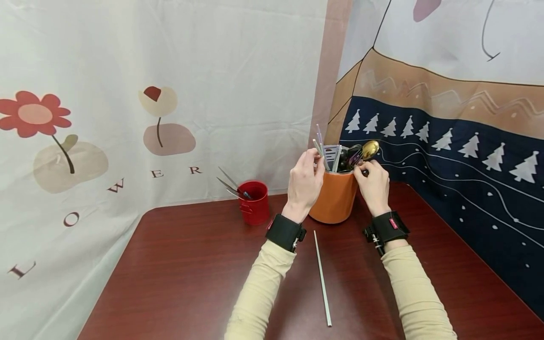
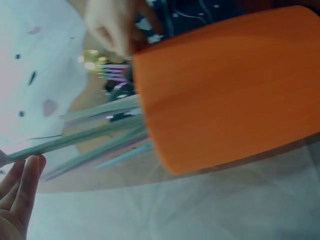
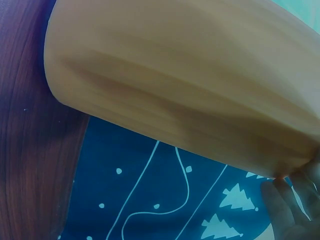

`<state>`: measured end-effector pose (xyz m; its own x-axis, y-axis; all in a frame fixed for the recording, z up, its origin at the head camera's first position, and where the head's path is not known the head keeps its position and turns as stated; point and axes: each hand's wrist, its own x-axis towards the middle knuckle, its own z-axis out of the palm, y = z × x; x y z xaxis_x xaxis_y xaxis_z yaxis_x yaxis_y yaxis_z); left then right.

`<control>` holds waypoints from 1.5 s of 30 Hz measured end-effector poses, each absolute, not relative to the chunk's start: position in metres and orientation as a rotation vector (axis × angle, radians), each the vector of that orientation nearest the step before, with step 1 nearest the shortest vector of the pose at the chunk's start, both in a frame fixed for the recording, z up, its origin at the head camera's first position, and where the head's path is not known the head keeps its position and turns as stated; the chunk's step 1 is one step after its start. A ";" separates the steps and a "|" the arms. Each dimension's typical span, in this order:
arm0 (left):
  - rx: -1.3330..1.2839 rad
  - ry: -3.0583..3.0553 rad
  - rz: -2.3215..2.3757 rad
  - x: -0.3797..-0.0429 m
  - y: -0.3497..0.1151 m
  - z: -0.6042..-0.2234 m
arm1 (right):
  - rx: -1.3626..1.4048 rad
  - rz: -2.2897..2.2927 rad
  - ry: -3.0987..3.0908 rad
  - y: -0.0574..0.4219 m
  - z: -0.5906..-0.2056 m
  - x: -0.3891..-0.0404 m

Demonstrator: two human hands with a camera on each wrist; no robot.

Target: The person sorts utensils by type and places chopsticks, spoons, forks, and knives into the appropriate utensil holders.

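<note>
Orange cylindrical utensil holder (image 1: 335,198) at far centre of dark wooden table (image 1: 170,274), left hand (image 1: 303,182) pinching a grey chopstick (image 1: 320,153) at its rim, right hand (image 1: 374,184) curled over gold spoon (image 1: 369,150), apparently sorting contents.

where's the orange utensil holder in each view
Head: the orange utensil holder stands at centre, between the left hand and right hand.
Left wrist: it fills the right half.
Right wrist: it spans the top.
Shared landmark: the dark blue tree-print cloth.
</note>
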<state>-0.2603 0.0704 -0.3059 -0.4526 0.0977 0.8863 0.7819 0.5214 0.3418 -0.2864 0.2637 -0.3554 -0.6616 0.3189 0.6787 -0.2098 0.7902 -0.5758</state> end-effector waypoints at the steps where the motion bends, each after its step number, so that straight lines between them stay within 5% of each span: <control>1: -0.714 -1.909 -0.967 -0.263 0.072 -0.308 | -0.079 0.809 -2.145 0.264 -0.355 -0.287; 27: -0.548 -2.357 -0.687 -0.301 0.102 -0.336 | -0.087 0.795 -2.162 0.263 -0.353 -0.286; 45: -0.571 -2.395 -0.777 -0.265 0.077 -0.384 | -0.071 0.796 -2.139 0.262 -0.354 -0.286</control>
